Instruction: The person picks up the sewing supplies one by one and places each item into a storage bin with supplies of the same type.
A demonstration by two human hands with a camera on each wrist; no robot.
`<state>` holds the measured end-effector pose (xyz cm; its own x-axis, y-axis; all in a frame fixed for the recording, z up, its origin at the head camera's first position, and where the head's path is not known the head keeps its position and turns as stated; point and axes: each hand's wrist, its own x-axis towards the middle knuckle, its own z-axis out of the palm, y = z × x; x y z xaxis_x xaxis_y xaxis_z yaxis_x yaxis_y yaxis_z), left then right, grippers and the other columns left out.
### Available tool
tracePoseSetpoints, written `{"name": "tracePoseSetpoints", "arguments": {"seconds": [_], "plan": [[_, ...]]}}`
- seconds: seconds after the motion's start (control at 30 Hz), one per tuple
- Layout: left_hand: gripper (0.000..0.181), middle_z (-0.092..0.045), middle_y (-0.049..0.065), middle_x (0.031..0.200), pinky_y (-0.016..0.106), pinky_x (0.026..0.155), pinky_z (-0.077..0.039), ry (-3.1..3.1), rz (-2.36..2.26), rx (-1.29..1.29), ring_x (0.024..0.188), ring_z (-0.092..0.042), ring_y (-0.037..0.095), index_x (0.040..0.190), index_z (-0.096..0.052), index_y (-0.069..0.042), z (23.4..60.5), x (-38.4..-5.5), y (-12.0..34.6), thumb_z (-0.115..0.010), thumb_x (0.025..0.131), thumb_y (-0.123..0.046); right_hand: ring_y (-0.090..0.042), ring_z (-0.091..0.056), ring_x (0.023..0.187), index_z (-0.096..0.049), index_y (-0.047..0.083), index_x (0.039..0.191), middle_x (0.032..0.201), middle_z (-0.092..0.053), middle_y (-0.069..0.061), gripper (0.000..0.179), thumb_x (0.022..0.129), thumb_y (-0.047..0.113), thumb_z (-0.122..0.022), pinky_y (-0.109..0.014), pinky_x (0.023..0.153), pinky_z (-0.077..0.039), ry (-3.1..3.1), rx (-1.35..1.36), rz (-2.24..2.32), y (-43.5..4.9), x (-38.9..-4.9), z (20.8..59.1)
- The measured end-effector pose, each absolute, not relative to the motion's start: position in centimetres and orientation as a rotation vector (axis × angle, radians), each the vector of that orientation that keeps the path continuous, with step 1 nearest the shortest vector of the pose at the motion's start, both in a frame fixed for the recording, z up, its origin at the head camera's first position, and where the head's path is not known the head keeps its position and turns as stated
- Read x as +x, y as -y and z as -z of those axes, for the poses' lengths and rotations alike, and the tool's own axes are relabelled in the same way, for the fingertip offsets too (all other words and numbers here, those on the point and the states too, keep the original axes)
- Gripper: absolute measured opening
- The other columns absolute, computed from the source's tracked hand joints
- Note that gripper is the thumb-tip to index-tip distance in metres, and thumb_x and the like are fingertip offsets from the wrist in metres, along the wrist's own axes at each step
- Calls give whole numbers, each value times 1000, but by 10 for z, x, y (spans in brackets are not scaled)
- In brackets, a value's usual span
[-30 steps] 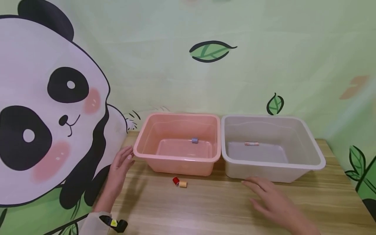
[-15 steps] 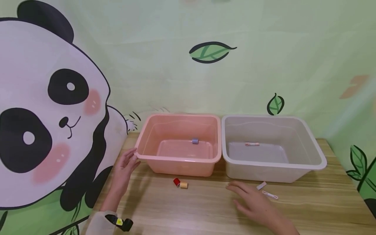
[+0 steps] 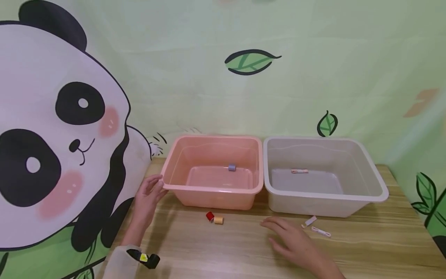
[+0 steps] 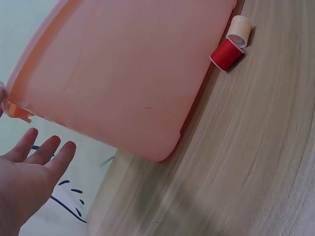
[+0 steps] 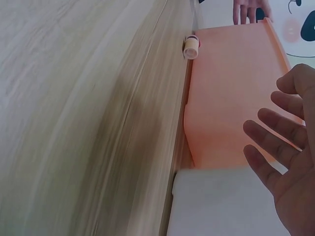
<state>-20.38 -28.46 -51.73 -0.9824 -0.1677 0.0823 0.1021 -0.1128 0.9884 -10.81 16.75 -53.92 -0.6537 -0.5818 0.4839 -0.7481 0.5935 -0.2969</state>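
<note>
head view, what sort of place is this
Probably an indoor tabletop work spot, perhaps staged: a wood-grain table stands before a panda-print backdrop, with a pink tub and a grey tub side by side on it.

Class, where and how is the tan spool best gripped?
Probably pinch the tan spool across its rounded side near its right end, coming from above and the right: it lies on its side, with the red spool crowding its left end and the pink tub behind.
</note>
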Motion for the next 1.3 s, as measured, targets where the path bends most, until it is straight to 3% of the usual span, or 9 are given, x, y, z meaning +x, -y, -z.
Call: {"name": "tracePoseSetpoints", "arguments": {"seconds": [0.27,0.43,0.67,0.97,1.3], "plan": [[36,-55,9,132,41,95,-57,1949,2290,26,114,-61,27,134,-46,-1,519,-207,281,-60,103,-11,-22,-62,120,-63,11,133,132,-64,-4,41,93,16,-72,-44,99,-54,2504,1083,-779,-152,-111,540],[38,-51,12,139,42,99,-55,1951,2313,34,118,-60,27,136,-44,-3,521,-205,279,-59,104,-15,-21,-63,118,-65,11,129,128,-65,-4,45,86,11,-77,-44,98,-55,2504,1075,-804,-143,-114,544],[41,-48,13,142,39,101,-54,1914,2374,13,120,-63,23,143,-41,-4,524,-203,280,-51,109,-25,-20,-62,119,-65,12,130,130,-65,-1,42,90,16,-76,-44,99,-54,2551,1040,-830,-133,-116,548],[44,-41,12,151,37,101,-54,1929,2369,68,126,-57,27,145,-39,-8,525,-203,279,-55,107,-20,-17,-60,123,-63,18,134,132,-64,2,40,95,20,-71,-43,103,-52,2634,1015,-914,-116,-121,549],[41,-42,13,148,39,101,-53,1922,2354,60,127,-55,30,143,-42,-8,528,-204,278,-57,106,-19,-16,-60,122,-63,17,133,130,-64,6,37,97,21,-70,-41,103,-52,2640,1033,-936,-106,-126,546]]}}
